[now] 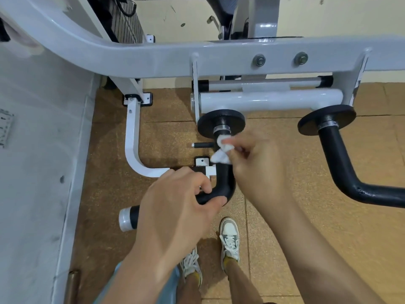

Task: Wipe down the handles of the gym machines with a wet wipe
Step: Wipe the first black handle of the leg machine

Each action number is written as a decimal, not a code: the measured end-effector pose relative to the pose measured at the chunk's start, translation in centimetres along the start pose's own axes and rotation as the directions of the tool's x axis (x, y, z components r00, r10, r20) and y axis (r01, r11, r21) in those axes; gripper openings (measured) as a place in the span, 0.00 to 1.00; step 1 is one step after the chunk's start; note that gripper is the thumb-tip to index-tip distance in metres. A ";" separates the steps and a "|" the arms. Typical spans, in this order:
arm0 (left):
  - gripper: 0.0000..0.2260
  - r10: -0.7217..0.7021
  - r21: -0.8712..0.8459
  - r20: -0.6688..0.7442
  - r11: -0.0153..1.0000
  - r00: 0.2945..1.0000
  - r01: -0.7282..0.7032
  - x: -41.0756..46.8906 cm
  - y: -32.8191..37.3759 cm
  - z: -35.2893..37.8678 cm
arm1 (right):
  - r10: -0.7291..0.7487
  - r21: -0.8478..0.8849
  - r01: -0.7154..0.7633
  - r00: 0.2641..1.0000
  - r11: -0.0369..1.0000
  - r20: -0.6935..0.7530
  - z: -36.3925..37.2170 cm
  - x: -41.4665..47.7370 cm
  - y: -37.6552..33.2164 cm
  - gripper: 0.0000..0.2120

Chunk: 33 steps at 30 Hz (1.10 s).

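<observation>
Head view: the right hand (pixel 258 172) has its fingers (pixel 238 148) pinched on the crumpled wet wipe (pixel 221 157), pressing it against the upright part of the black handle (pixel 225 183), right under the round black disc (pixel 221 119). The left hand (pixel 175 207) is clenched round the lower leg of that same handle, just past the bend, probably to steady it.

My take: wrap the wipe fully round the tube and drag it down toward the bend with a twist, or the far side gets missed. The left hand covers a stretch that needs wiping too, so it'll have to shift. The silver end cap (pixel 125 219) wants a pass as well.

The second handle (pixel 341 163), at the right end of the grey frame (pixel 153 55), looks like it's next. A small peg (pixel 202 145) sits close behind the wipe.
</observation>
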<state>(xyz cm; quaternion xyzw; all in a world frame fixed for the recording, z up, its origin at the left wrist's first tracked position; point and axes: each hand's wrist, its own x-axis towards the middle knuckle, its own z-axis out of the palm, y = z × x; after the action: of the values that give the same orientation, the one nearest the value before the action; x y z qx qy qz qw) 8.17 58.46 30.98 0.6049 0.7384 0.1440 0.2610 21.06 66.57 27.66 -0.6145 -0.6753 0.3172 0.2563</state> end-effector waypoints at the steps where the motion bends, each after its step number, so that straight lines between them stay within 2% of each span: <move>1: 0.10 -0.008 0.000 0.001 1.000 1.000 0.008 0.1 0.1 0.0 | -0.006 -0.003 0.006 1.000 1.000 0.006 -0.3 -0.8 0.0 0.09; 3: 0.10 -0.027 0.000 0.008 1.000 1.000 0.027 0.2 0.2 0.0 | 0.030 0.031 -0.030 0.999 0.999 -0.014 -0.2 -0.7 0.1 0.08; 6: 0.08 -0.043 0.004 0.016 0.999 0.999 0.043 0.6 0.4 0.0 | 0.150 0.129 -0.135 0.982 0.982 -0.115 0.8 1.4 -0.1 0.06; 8: 0.04 -0.046 -0.026 -0.002 0.999 0.999 0.046 1.2 0.8 -0.3 | 0.168 0.153 -0.139 0.967 0.978 -0.193 1.4 1.9 -0.2 0.07; 10: 0.06 -0.058 -0.099 -0.067 0.994 0.996 0.051 2.3 1.3 -0.5 | 0.004 0.032 0.003 0.975 0.999 -0.221 2.0 1.4 -0.6 0.08; 12: 0.11 -0.079 -0.134 -0.106 0.989 0.991 0.064 3.7 1.8 -0.6 | -0.231 -0.156 0.216 0.969 0.964 -0.089 2.2 1.2 -0.9 0.09; 14: 0.13 -0.078 -0.114 -0.113 0.991 0.990 0.065 4.8 2.3 -0.5 | -0.315 -0.215 0.317 0.948 0.924 0.045 1.5 2.0 -0.3 0.09; 15: 0.13 -0.070 -0.100 -0.110 0.993 0.992 0.059 5.1 2.6 -0.4 | -0.283 -0.193 0.290 0.957 0.937 0.060 0.9 2.3 0.3 0.10; 18: 0.14 -0.027 -0.074 -0.093 0.997 0.995 0.020 5.5 3.6 0.1 | -0.074 -0.026 0.074 0.997 0.997 -0.023 -0.3 1.9 1.4 0.10; 21: 0.11 -0.031 -0.092 -0.113 0.996 0.993 0.021 6.1 3.8 0.6 | -0.170 -0.048 0.168 0.985 0.985 -0.039 0.2 1.4 1.0 0.12; 25: 0.09 -0.097 -0.232 -0.096 0.970 0.991 0.072 6.5 3.2 0.8 | -0.277 0.015 0.277 0.961 0.961 0.020 -0.5 1.7 1.1 0.12; 29: 0.12 -0.173 -0.199 -0.082 0.968 0.982 0.154 6.7 2.3 1.3 | -0.123 0.267 0.099 0.990 0.958 0.074 0.3 1.6 -0.2 0.11; 31: 0.13 -0.208 -0.123 -0.099 0.973 0.973 0.195 6.6 2.0 1.4 | -0.063 0.332 0.050 0.998 0.942 0.030 0.6 1.5 -0.1 0.12; 33: 0.11 -0.178 -0.118 -0.062 0.978 0.982 0.170 6.4 2.5 1.5 | -0.035 0.337 0.041 0.999 0.941 -0.024 0.5 1.4 0.6 0.11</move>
<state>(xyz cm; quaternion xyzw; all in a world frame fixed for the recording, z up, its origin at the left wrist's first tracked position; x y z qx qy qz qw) 10.21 65.04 29.76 0.5168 0.7882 0.1836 0.2791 20.95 67.98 26.84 -0.5514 -0.6204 0.4176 0.3698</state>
